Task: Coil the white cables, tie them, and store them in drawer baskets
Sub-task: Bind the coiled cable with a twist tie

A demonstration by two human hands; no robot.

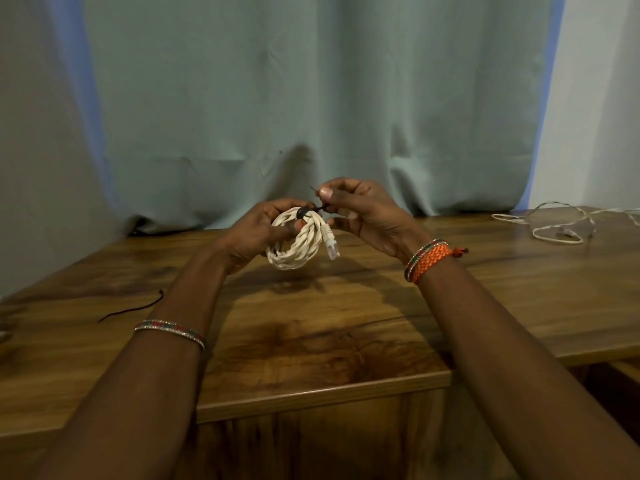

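Note:
A coiled white cable [294, 249] with a clear plug hanging at its right side is held above the wooden table [346, 323]. My left hand [258, 230] grips the coil from the left, thumb pressed on its top. A thin black tie [313, 208] wraps the top of the coil. My right hand [360, 213] pinches the tie's free end just right of the coil, between thumb and fingers. A second white cable [557, 225] lies loose and uncoiled at the table's far right.
A loose black tie [133, 308] lies on the table at the left. A grey-green curtain [311, 98] hangs right behind the table. The table's front edge steps back on the right side. No drawer basket is in view.

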